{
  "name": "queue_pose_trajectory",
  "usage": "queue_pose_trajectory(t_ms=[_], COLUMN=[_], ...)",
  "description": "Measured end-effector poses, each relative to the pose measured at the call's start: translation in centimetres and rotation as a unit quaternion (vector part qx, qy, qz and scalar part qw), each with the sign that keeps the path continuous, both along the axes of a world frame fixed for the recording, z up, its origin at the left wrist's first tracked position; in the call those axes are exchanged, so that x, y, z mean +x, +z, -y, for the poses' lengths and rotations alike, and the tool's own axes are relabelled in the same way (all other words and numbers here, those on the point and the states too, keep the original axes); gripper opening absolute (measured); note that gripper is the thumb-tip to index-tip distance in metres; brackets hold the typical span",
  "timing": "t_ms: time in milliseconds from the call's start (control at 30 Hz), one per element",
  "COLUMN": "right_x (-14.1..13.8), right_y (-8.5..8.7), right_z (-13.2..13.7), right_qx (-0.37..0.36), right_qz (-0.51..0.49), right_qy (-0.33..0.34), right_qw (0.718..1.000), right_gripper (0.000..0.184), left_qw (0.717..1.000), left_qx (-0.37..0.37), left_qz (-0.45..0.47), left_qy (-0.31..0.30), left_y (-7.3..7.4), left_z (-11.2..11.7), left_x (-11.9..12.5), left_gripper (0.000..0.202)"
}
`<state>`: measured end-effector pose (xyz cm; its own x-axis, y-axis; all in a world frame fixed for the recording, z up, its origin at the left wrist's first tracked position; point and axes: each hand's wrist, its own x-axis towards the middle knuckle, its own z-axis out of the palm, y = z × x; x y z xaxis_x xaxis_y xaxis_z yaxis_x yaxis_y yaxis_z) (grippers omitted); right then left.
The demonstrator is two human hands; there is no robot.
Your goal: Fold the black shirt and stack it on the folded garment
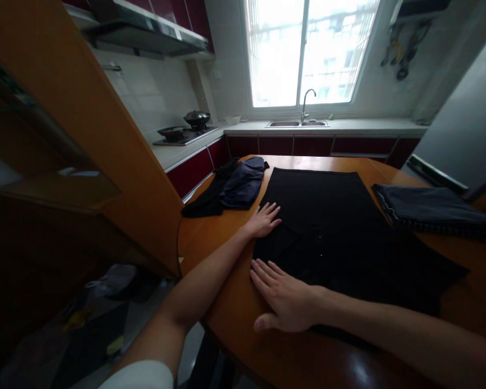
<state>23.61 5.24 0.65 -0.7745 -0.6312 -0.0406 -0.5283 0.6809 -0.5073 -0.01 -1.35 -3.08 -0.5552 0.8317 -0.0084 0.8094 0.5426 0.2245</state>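
A black garment (328,210), probably a shirt, lies spread flat across the wooden table (222,237). Two tiny bright dots show near its middle. My left hand (263,220) rests on its left edge with the fingers spread. Closer to me, my right hand (281,294) lies flat, its fingertips at the garment's near left corner and its thumb out over the bare wood. Neither hand grips the cloth. My right forearm crosses over the near part of the garment and hides some of it.
Dark crumpled clothes (243,183) lie at the table's far left. A folded stack of dark clothes (433,208) sits at the right. A wooden partition (117,140) stands to the left. Behind are a stove (186,136), a sink (283,123) and a counter (364,125).
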Motion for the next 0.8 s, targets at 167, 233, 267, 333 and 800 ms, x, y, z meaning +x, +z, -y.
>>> queue_pose_trajectory(t_ms=[167,233,267,333,800], right_x=[2.2,2.8,3.0,3.5,0.6], right_y=[1.1,1.7,2.1,3.0,1.8], right_z=[0.7,0.9,1.0,0.7,-18.0], right_qx=[-0.023,-0.034,-0.042,-0.062,-0.131], right_qz=[0.007,0.02,0.029,0.037,-0.202], right_qy=[0.009,0.014,0.019,0.025,-0.399], right_qw=[1.0,0.999,0.999,0.997,0.885], right_gripper=[0.099,0.096,0.094,0.09,0.036], left_qw=[1.0,1.0,1.0,1.0,0.994], left_qx=[0.004,0.003,0.004,0.007,-0.031], left_qz=[0.0,-0.003,-0.005,-0.021,-0.054], left_qy=[0.002,0.0,-0.001,-0.002,-0.09], left_y=[-0.2,-0.1,0.1,0.4,0.6], left_z=[-0.1,0.0,0.1,0.1,-1.9], left_x=[-0.3,-0.3,-0.2,0.2,6.0], left_gripper=[0.063,0.062,0.062,0.061,0.068])
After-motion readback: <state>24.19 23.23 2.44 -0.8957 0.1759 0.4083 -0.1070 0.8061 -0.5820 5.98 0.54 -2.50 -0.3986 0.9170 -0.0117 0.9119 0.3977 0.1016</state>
